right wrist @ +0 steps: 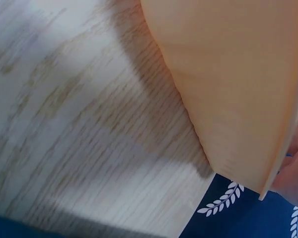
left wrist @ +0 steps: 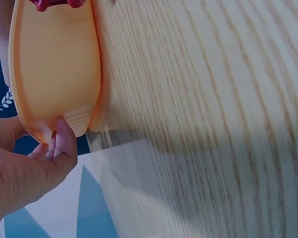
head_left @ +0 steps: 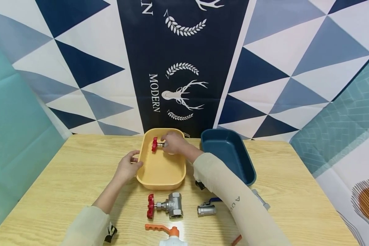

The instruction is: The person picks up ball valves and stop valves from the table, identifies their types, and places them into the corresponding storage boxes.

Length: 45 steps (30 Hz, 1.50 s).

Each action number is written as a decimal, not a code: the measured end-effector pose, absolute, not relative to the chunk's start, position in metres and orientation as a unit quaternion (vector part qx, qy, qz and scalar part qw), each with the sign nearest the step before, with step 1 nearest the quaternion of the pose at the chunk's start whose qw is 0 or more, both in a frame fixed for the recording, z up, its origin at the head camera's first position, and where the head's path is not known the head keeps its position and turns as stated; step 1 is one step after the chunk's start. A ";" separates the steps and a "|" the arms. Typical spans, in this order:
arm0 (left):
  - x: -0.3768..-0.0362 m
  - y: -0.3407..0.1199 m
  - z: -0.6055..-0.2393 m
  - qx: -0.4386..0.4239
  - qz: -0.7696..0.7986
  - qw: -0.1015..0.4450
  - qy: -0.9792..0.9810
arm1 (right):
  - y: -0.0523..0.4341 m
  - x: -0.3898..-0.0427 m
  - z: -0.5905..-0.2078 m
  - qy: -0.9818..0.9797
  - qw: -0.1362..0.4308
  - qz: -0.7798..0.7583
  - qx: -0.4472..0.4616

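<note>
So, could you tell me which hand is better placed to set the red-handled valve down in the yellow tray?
The right hand: it already grips the red-handled valve over the yellow tray. The left hand is busy holding the tray's near-left rim, probably steadying it.

Bright, even light fills the room, seemingly from overhead, with no glare on the wooden table (head_left: 64, 177). Shadows are soft: a faint one hugs the yellow tray (head_left: 161, 171) at its 6 o'clock edge. The head view is sharp centrally but bows outward toward 3 and 9 o'clock. Both wrist views are close and soft, the wood grain smeared, with a grey shadow beside the tray.
</note>
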State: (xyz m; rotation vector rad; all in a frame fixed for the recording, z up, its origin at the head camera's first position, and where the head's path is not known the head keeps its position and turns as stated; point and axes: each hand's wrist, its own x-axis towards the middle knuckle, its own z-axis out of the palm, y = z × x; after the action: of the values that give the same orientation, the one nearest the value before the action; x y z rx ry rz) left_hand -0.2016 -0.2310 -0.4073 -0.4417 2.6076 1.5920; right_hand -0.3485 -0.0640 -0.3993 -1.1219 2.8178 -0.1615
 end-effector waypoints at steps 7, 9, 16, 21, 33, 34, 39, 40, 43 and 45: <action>-0.199 -0.230 -0.406 -0.141 0.517 0.028 0.844 | -0.053 -0.346 -0.389 0.927 0.042 -0.079 -0.363; -0.198 -0.229 -0.406 -0.140 0.515 0.029 0.845 | -0.050 -0.344 -0.386 0.929 0.054 -0.090 -0.355; -0.197 -0.228 -0.405 -0.140 0.510 0.031 0.848 | -0.042 -0.338 -0.372 0.930 0.063 -0.116 -0.343; -0.197 -0.228 -0.405 -0.139 0.501 0.034 0.853 | -0.035 -0.333 -0.365 0.928 0.057 -0.131 -0.343; -0.197 -0.228 -0.404 -0.135 0.503 0.039 0.853 | -0.012 -0.318 -0.343 0.925 0.052 -0.156 -0.343; -0.197 -0.229 -0.404 -0.135 0.502 0.039 0.853 | -0.011 -0.318 -0.342 0.926 0.049 -0.155 -0.342; -0.197 -0.228 -0.404 -0.135 0.499 0.038 0.855 | -0.002 -0.317 -0.339 0.928 0.036 -0.156 -0.338; -0.197 -0.228 -0.404 -0.135 0.500 0.039 0.855 | -0.001 -0.316 -0.339 0.927 0.033 -0.158 -0.337; -0.196 -0.227 -0.404 -0.133 0.500 0.040 0.855 | 0.005 -0.314 -0.338 0.927 0.028 -0.157 -0.339; -0.195 -0.227 -0.404 -0.134 0.499 0.040 0.856 | 0.008 -0.313 -0.338 0.926 0.031 -0.162 -0.339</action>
State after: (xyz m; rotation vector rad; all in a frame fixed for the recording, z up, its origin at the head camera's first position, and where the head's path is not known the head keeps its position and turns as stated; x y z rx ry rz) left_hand -0.1948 -0.2265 -0.4040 -0.4094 2.6215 1.5280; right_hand -0.3127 0.0079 -0.3384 -1.0457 2.8534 -0.4990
